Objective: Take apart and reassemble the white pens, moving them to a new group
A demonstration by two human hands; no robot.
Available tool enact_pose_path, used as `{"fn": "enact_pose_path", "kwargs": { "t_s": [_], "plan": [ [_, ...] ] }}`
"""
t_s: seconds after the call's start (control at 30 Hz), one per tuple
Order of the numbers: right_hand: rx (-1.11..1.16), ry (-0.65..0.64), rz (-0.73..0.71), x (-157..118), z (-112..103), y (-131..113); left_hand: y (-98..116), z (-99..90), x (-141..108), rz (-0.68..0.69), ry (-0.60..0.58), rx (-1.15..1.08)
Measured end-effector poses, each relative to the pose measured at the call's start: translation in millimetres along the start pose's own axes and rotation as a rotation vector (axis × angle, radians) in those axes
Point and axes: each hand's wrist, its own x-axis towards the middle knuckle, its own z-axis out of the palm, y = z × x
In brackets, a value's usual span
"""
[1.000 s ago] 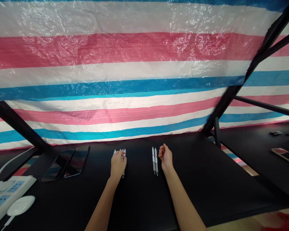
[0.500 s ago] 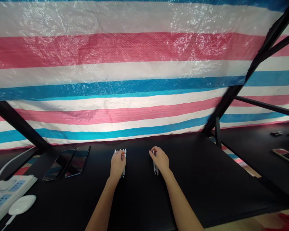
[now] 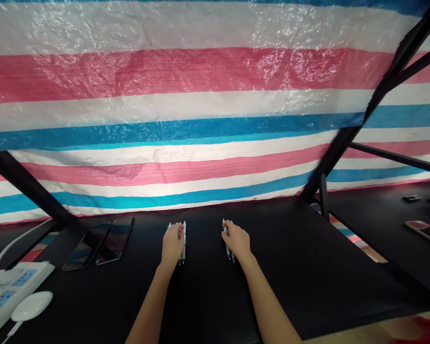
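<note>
Several white pens (image 3: 184, 241) lie side by side on the black table (image 3: 208, 296), tips pointing toward me. Over them, my left hand (image 3: 171, 246) is closed, its fingers curled onto the pens and hiding their middles. To the right, across a strip of bare tabletop, more white pens (image 3: 230, 253) lie slightly slanted. My right hand (image 3: 238, 240) pinches these between thumb and fingers, covering much of them. The exact number of pens under each hand is hidden.
Two dark phones (image 3: 88, 246) lie at the left, near a white power strip (image 3: 32, 279) and a white mouse-shaped device (image 3: 32, 306) with a cable. Black frame bars (image 3: 329, 167) slope at both sides. A striped sheet (image 3: 165, 105) hangs behind. Another phone (image 3: 428, 233) lies far right.
My left hand and its pens have shifted slightly left. At the right, the pens' far ends show more beside my fingers. The hand at the far right edge has drawn back.
</note>
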Motion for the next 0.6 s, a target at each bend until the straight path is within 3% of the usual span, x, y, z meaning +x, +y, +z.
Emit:
{"fn": "enact_pose_path", "kwargs": {
  "t_s": [0.23,0.43,0.5,0.6],
  "plan": [
    [0.204,0.076,-0.032,1,1,3,-1,3.4,1,-0.042,-0.003,-0.097],
    [0.655,0.126,-0.024,10,7,10,4,-0.5,2,-0.064,0.025,-0.195],
    [0.855,0.085,-0.068,13,8,9,10,-4.6,1,-0.052,0.059,-0.212],
    [1.045,-0.092,-0.172,11,6,4,22,-9.4,-1,-0.045,0.088,-0.252]
  ]
}}
